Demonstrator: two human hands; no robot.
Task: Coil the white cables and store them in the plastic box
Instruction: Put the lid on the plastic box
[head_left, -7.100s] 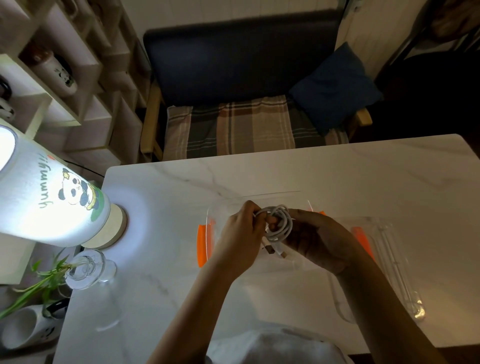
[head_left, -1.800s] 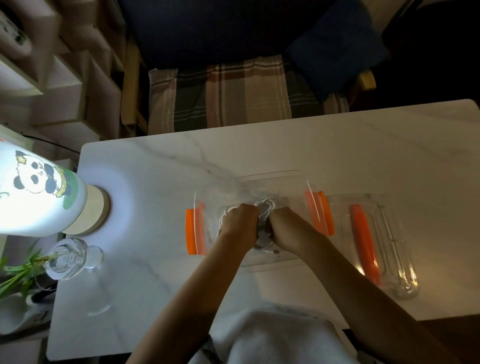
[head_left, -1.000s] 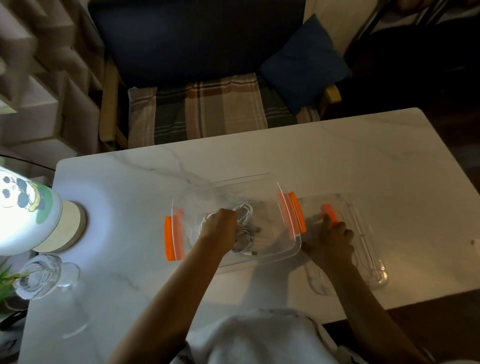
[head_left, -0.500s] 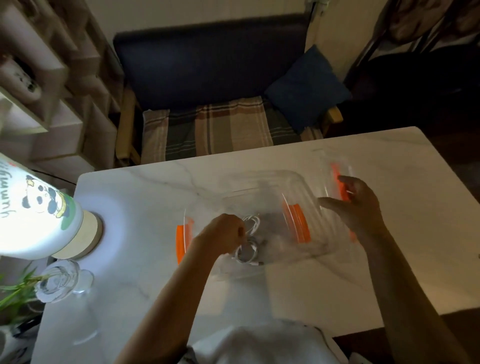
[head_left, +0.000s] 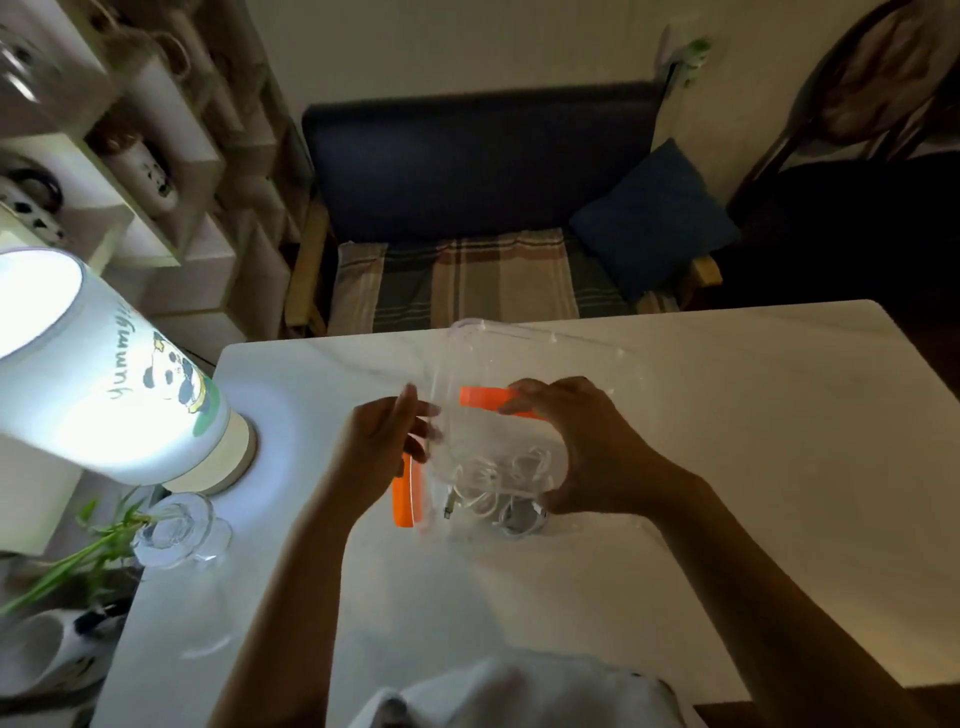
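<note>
- Clear plastic box (head_left: 470, 525): transparent, with an orange clip (head_left: 402, 496) on its left end; sits on the table just in front of the person, at the near middle. Its outline is blurred and partly covered.
- White cables (head_left: 491, 486): thin cords wound into several loose loops, lying inside the box and seen through clear plastic; one small plug end points toward the near-left corner.
- Clear lid (head_left: 519, 364): transparent, with small nubs along its far rim and an orange clip (head_left: 485, 397) on it; held tilted above the box, far edge raised.
- Left hand (head_left: 382, 449): at the lid's left edge, fingers curled at that edge; whether they truly clasp it cannot be told through the blur.
- Right hand (head_left: 582, 447): grips the lid's right side, fingers over the top by the orange clip, thumb curled below near the cables.
- White marble-look table (head_left: 753, 441): carries the box.
- Lit lamp (head_left: 98, 374): white shade with a panda drawing, on the table's left edge.
- Glass vase (head_left: 176, 532): clear, holding green stems, just near of the lamp.
- Dark bench (head_left: 478, 171): beyond the table, with a plaid cushion (head_left: 467, 286) and a blue pillow (head_left: 652, 215).
- Open shelving (head_left: 156, 156): far left, holding panda mugs.
</note>
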